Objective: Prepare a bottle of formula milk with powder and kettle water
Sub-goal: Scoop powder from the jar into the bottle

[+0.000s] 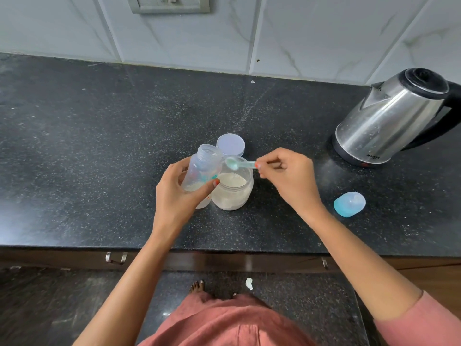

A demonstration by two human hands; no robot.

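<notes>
Centre frame, the left hand (174,198) wraps its fingers round a clear plastic baby bottle (203,166), tilted with its open mouth up and to the right. A little pale powder lies at its base. Just right of that mouth, the right hand (291,178) pinches a pale teal plastic scoop (240,164). The scoop lies level, bowl leftward, seemingly near empty, above the open clear powder jar (237,199), about half full. The steel kettle (389,116) stands at upper right on the black table (99,146).

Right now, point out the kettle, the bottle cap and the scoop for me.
kettle (385,121): head view, on its steel body.
bottle cap (349,204): head view, on the middle of its blue dome.
scoop (233,163): head view, on its bowl.
</notes>
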